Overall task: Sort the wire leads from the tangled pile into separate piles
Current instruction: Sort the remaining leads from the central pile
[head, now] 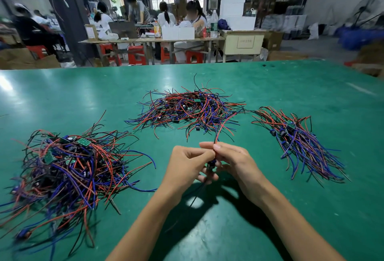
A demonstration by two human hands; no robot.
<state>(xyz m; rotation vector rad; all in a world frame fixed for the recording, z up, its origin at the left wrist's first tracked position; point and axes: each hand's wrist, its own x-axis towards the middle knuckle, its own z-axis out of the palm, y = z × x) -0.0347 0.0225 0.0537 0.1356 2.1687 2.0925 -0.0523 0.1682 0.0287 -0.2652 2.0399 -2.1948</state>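
Note:
Three heaps of red, blue and black wire leads with small green circuit boards lie on the green table (270,208). The tangled pile (187,109) sits in the middle, a big loose pile (68,169) at the left, and a tidier aligned pile (299,140) at the right. In front of me, both hands hold one wire lead (211,164) above the table. My left hand (187,165) pinches it from the left and my right hand (234,161) pinches it from the right. Its red and black wires (221,129) rise toward the middle pile, and black wires hang below.
Beyond the table's far edge (187,64), several people sit and stand at a wooden bench (145,40) with white boxes and bottles. Red stools, cardboard boxes and a cream cabinet (242,41) stand behind.

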